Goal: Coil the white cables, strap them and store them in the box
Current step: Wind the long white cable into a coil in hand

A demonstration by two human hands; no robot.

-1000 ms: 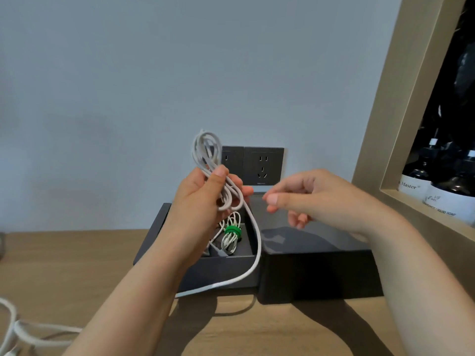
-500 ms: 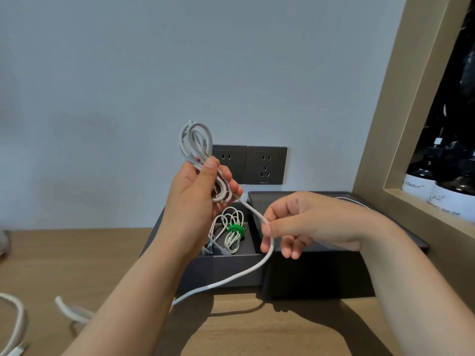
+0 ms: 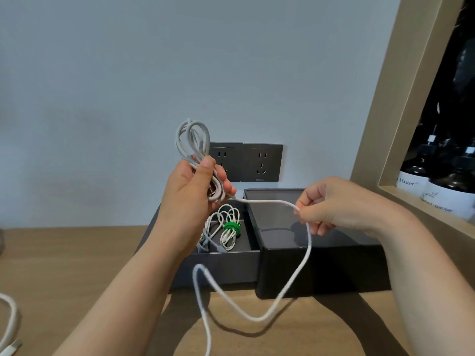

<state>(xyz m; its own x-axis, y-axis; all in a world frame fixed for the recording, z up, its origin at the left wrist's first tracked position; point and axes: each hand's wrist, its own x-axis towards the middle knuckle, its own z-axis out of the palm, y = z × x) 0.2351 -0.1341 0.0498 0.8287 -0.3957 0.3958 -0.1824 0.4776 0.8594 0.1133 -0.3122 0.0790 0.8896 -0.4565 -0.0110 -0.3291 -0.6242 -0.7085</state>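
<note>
My left hand (image 3: 191, 194) grips a bundle of white cable loops (image 3: 192, 140) raised in front of the wall sockets. The free run of that white cable (image 3: 300, 276) leaves the bundle to the right. My right hand (image 3: 331, 204) pinches it over the box lid, and from there it hangs down to the wooden table and off the bottom edge. Behind my left hand sits the open dark box (image 3: 218, 265). Inside it lies a coiled white cable (image 3: 227, 227) bound with a green strap (image 3: 231, 225).
The box's dark lid (image 3: 282, 227) lies upturned right of the box. Another loose white cable (image 3: 10, 322) with its plug lies at the table's left edge. Two grey wall sockets (image 3: 261, 163) are behind. A wooden-framed niche (image 3: 385, 124) with dark bottles (image 3: 452, 186) stands on the right.
My right hand took hold of the free cable near the bundle and drew it out to the right. The trailing cable slid across the table toward the box.
</note>
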